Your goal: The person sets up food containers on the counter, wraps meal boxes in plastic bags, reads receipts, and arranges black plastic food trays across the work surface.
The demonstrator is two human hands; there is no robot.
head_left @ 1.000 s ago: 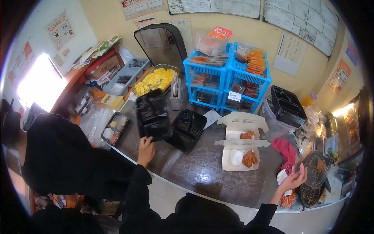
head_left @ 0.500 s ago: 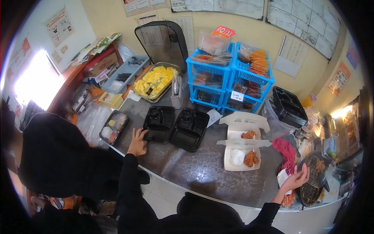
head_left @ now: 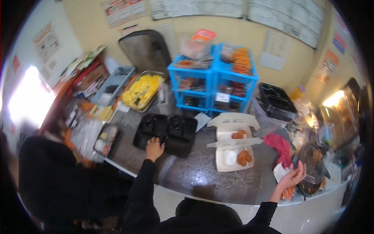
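My left hand [head_left: 155, 149] rests with spread fingers at the near edge of two black compartment trays, the left tray [head_left: 144, 137] and the right tray [head_left: 183, 145], which sit side by side and touch. Both trays hold no food. My right hand [head_left: 293, 178] is palm up with slightly curled fingers, holding nothing that I can make out. Beside it are a clear plastic container [head_left: 314, 176] and a dark pan [head_left: 307, 188] with crumbs; whether the fingers touch the container I cannot tell. Two open cardboard boxes [head_left: 219, 165] hold fried chicken [head_left: 244, 158], the nearer one also a white wrapped mound [head_left: 230, 157].
Blue basket racks [head_left: 212, 91] with sachets stand at the back. Left of them is a pan of yellow food [head_left: 142, 91]. A filled meal tray [head_left: 106, 139] lies at the left edge, near a person in black [head_left: 50, 175]. A red cloth [head_left: 279, 147] lies right.
My left hand has moved right, from the left tray's outer side to the trays' near edge. The view has shifted slightly. My right hand stays by the dark pan.
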